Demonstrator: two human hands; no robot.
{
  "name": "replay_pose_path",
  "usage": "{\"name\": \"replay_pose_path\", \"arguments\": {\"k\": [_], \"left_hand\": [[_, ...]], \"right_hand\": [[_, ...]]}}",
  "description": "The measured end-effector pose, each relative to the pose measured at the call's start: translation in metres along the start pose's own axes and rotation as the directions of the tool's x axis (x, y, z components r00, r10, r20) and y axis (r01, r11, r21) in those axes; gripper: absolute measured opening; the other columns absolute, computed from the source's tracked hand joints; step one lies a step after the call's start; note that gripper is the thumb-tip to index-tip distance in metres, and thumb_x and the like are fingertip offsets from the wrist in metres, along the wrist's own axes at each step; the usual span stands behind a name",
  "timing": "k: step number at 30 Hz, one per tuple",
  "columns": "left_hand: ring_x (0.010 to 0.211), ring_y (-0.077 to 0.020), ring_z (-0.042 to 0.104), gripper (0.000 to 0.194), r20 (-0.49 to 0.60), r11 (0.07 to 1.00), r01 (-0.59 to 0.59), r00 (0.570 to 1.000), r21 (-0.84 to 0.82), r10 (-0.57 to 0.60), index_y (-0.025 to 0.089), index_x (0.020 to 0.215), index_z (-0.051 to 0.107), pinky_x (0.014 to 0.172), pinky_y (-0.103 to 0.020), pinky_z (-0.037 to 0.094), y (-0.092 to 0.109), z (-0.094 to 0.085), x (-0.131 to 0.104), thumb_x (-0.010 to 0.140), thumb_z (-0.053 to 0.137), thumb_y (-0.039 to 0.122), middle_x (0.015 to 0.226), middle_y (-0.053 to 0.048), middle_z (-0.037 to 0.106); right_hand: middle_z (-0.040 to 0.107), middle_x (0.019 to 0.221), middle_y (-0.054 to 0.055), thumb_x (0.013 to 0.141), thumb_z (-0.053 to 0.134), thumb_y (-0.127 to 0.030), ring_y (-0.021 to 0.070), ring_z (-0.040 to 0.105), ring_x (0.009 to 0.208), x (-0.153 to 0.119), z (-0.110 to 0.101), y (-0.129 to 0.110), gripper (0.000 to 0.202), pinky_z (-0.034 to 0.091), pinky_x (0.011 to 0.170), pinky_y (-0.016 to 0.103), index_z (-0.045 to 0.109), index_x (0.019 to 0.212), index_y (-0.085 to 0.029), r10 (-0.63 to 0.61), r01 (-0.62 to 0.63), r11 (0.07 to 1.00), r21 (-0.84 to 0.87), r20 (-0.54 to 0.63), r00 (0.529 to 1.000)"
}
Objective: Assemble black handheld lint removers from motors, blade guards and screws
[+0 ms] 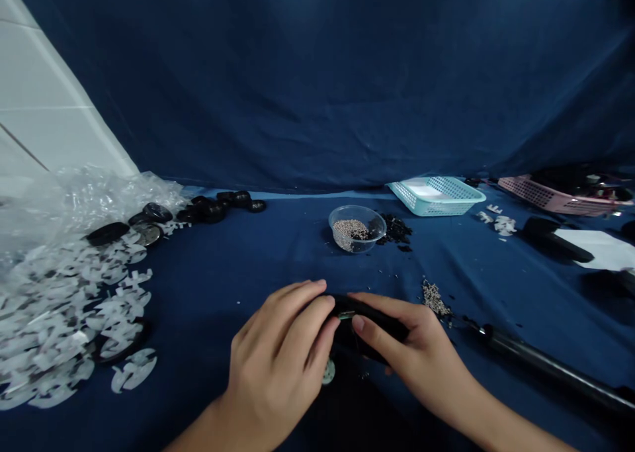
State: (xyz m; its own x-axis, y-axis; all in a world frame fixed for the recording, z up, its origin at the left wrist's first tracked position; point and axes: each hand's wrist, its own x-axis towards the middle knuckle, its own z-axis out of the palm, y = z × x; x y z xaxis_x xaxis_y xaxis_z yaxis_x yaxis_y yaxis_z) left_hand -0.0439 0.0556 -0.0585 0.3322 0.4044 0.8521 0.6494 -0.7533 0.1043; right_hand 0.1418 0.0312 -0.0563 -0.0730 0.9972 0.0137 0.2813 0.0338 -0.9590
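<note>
A black curved part [380, 324] is held between my two hands above the blue cloth. My right hand [414, 346] wraps its right side, thumb on top near a small greenish piece set in the part. My left hand [288, 353] closes on its left end, with the fingers bent over it and the fingertips by the greenish piece. Most of the part's left end is hidden behind my left fingers. Under my left hand, a pale green round piece [328, 372] partly shows.
A clear bowl of small screws [357, 229] stands ahead, beside black bits [395, 229]. White plastic parts [64, 319] pile up at left. Loose screws [434, 298] and a black screwdriver [550, 366] lie right. Behind are a light blue basket [439, 207] and a pink basket [550, 200].
</note>
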Motion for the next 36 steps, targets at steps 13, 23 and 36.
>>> {"name": "replay_pose_path", "arguments": {"k": [13, 23, 36], "left_hand": [[0.104, -0.0284, 0.062, 0.024, 0.011, 0.969, -0.196, 0.98, 0.151, 0.197, 0.013, 0.093, 0.074, 0.084, -0.045, 0.051, 0.004, -0.001, -0.003, 0.07, 0.074, 0.003, 0.105, -0.01, 0.074], [0.102, -0.0243, 0.062, 0.029, -0.013, 0.987, -0.157, 0.987, 0.042, 0.158, 0.017, 0.094, 0.073, 0.087, -0.042, 0.051, -0.002, -0.001, -0.005, 0.072, 0.072, -0.001, 0.1, -0.006, 0.073], [0.097, -0.0218, 0.064, 0.029, -0.009, 0.984, -0.178, 0.984, 0.002, 0.178, 0.02, 0.092, 0.071, 0.086, -0.041, 0.052, -0.008, 0.0, -0.001, 0.071, 0.072, -0.001, 0.094, -0.003, 0.073]], "right_hand": [[0.069, 0.111, 0.0, 0.09, 0.059, -0.037, 0.0186, 0.066, 0.098, -0.001, 0.003, -0.005, 0.031, 0.053, 0.093, 0.03, 0.066, 0.117, -0.025, -0.113, 0.113, 0.99, -0.082, -0.005, 0.994], [0.068, 0.114, -0.001, 0.09, 0.059, -0.034, 0.0182, 0.064, 0.106, -0.005, 0.003, -0.002, 0.031, 0.05, 0.094, 0.027, 0.066, 0.118, -0.024, -0.178, 0.177, 0.977, -0.121, 0.005, 0.984], [0.068, 0.115, 0.0, 0.088, 0.062, -0.032, 0.0198, 0.064, 0.105, -0.003, -0.001, -0.005, 0.031, 0.051, 0.093, 0.029, 0.066, 0.118, -0.025, -0.123, 0.126, 0.99, -0.06, 0.051, 0.991]]}}
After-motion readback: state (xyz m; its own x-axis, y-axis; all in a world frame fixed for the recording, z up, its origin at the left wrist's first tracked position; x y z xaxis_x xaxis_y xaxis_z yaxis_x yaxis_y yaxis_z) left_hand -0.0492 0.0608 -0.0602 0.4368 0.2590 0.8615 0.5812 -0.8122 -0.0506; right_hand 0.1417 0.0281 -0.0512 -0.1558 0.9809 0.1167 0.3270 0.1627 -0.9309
